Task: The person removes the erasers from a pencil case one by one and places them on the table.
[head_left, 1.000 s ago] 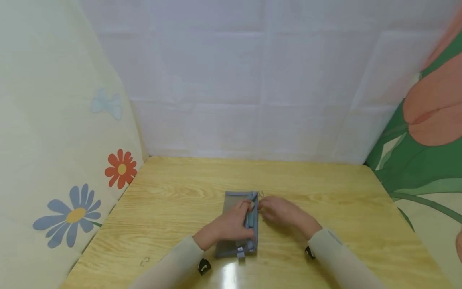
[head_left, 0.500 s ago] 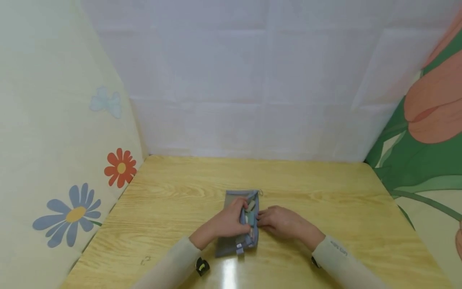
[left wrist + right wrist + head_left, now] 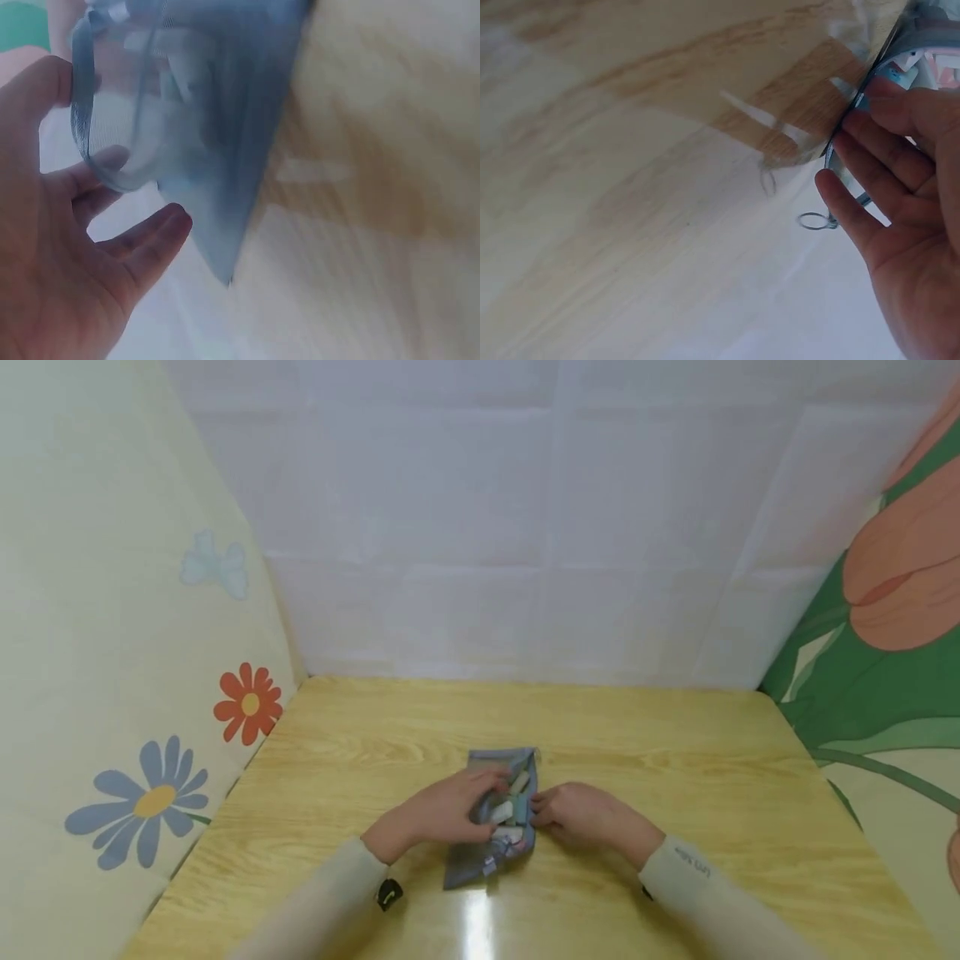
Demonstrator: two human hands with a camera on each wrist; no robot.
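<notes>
A blue-grey mesh zipper pouch (image 3: pixel 463 867) lies on the table with its mouth spread, facing right. Small items show inside it: a white block (image 3: pixel 502 812), a teal one (image 3: pixel 521 808) and a pale green one (image 3: pixel 521 782). My left hand (image 3: pixel 450 808) holds the mouth's left edge, thumb and fingertips hooked at the rim (image 3: pixel 82 112) and spread apart. On the opposite side my right hand (image 3: pixel 588 814) pinches the other edge between thumb and fingers. A small metal ring (image 3: pixel 814 220) hangs at the pouch's corner, close to the right little finger.
The wooden table (image 3: pixel 360 735) is glossy, with a bright reflection near its front. A white cloth (image 3: pixel 420 527) hangs behind it. Flower-printed cloths stand along the left (image 3: pixel 112 635) and right (image 3: pixel 900 693) sides.
The pouch's mouth has been drawn wider, and more of the items inside show. My left hand has moved left with its edge; the right hand has come onto the right edge.
</notes>
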